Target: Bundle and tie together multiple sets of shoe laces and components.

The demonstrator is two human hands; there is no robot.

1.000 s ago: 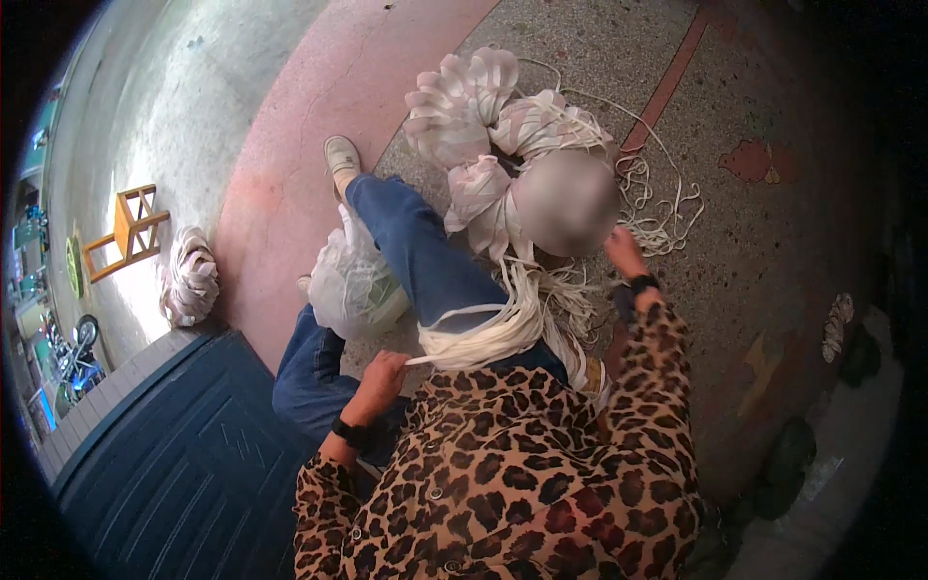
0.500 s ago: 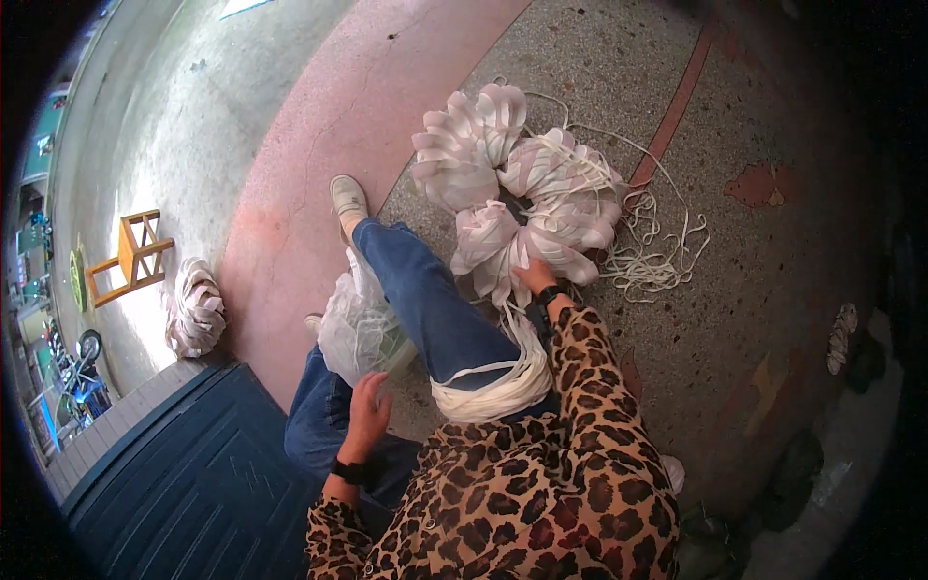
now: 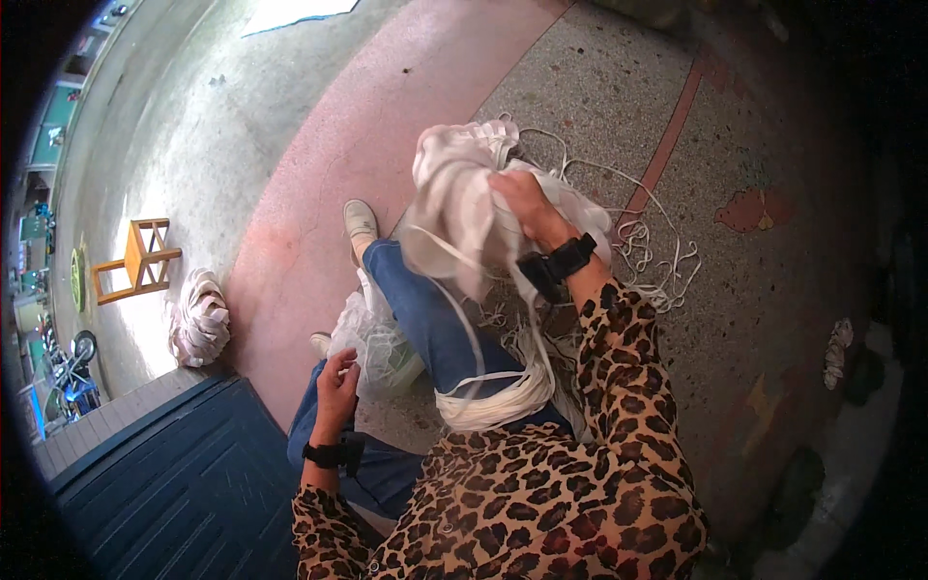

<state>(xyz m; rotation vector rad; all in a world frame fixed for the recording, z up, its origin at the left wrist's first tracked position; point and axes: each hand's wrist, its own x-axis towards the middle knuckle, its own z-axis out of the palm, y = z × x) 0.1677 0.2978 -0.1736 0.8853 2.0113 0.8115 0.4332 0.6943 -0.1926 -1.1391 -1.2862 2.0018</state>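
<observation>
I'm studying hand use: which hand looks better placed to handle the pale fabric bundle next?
Probably the right hand: it grips the pale fabric bundle. The left hand seems to hold nothing and is farther off, close to the translucent plastic bag.

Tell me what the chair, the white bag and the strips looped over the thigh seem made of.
Chair: probably wood, by its yellow-brown squared bars; finish unclear.
White bag: likely thin, translucent plastic, judging by its crinkles.
Strips: apparently matt, soft fabric, as they drape limply; fibre unclear.
</observation>
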